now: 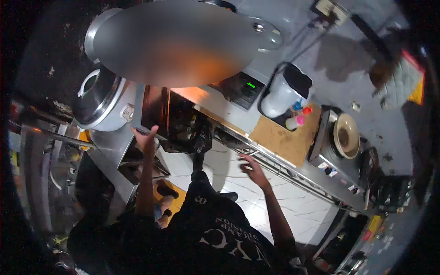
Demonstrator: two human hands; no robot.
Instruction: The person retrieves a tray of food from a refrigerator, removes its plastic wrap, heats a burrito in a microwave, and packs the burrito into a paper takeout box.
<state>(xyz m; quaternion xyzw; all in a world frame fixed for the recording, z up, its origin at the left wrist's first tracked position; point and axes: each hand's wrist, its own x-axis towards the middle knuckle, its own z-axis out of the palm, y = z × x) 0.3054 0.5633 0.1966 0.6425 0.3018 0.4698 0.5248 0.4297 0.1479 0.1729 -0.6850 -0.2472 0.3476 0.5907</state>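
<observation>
My left hand (145, 138) is raised at the centre left with its fingers apart and nothing in it, near the steel counter's edge and a large rice cooker (98, 103). On the other side, my right hand (251, 168) hangs above the tiled floor (220, 167), fingers spread and empty, close to the front edge of the long counter (224, 110). A black bin bag (203, 140) hangs between the two hands, farther forward.
A white container (279, 96), small bottles (294, 122) and a brown board (286, 140) are on the right counter. Beyond them a bowl (346, 136) sits on a stove. A large blurred oval hides the top. Someone's feet (165, 190) show at lower left.
</observation>
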